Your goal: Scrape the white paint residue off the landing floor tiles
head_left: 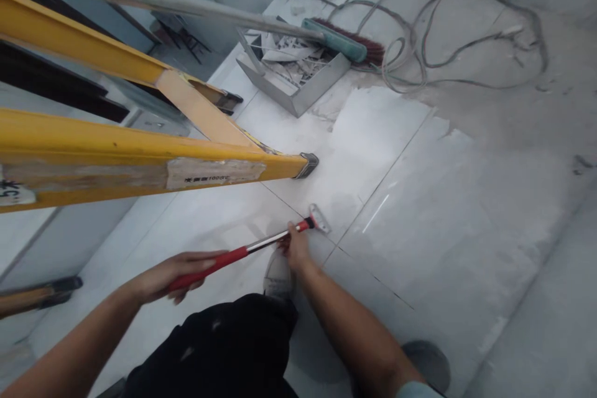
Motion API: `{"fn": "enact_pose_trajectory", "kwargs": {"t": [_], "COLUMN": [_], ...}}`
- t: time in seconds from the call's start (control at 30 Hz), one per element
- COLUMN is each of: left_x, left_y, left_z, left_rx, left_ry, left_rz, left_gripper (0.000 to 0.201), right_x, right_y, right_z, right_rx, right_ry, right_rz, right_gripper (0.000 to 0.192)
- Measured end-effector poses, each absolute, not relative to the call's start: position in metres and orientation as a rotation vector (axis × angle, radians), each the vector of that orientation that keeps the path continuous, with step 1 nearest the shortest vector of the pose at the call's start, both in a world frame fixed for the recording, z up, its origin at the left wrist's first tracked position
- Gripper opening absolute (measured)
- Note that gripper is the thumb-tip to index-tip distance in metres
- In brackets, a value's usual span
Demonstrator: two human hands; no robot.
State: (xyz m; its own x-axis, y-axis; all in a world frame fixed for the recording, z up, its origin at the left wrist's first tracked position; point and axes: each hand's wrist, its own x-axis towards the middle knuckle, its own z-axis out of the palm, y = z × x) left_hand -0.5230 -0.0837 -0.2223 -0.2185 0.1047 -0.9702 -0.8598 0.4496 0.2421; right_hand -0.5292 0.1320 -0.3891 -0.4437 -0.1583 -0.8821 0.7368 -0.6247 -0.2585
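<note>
A long-handled floor scraper (261, 244) with a red grip, a metal shaft and a flat blade (319, 219) lies low over the white floor tiles (392, 211). My left hand (175, 275) is closed around the red grip at the rear. My right hand (295, 247) grips the shaft just behind the blade head, pressing it against the tile. My knee in dark trousers (224, 348) and a grey shoe (278, 275) sit below the tool.
A yellow ladder (140, 149) lies across the left, its foot near the blade. Behind it stand a metal dustpan (298, 78) full of debris, a red-bristled broom (347, 42) and loose cables (420, 43). Dust covers the floor at right.
</note>
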Motion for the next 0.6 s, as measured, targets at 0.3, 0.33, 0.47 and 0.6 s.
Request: {"fn": "enact_pose_trajectory", "kwargs": {"t": [0.3,0.33,0.47,0.6], "left_x": [-0.538,-0.552,-0.596,-0.606], "left_y": [-0.076,-0.058,0.022,0.054], "left_z": [-0.230,-0.234,-0.250,-0.245], "left_rx": [-0.704,-0.659,-0.445,-0.276], "left_ry": [1.534,1.527,1.451,1.443], "left_rz": [1.041,1.053,1.143,1.133], "left_gripper": [0.065,0.066,0.068,0.070], "right_x": [-0.543,-0.553,-0.594,-0.597], "right_y": [0.140,0.160,0.245,0.271], "right_z": [-0.393,-0.394,-0.395,-0.387], "right_rx": [1.232,1.266,1.384,1.493], "right_ry": [0.910,0.925,1.018,1.095], "right_rz": [-2.080,-2.111,-2.376,-2.447], "right_gripper": [0.028,0.028,0.021,0.022]}}
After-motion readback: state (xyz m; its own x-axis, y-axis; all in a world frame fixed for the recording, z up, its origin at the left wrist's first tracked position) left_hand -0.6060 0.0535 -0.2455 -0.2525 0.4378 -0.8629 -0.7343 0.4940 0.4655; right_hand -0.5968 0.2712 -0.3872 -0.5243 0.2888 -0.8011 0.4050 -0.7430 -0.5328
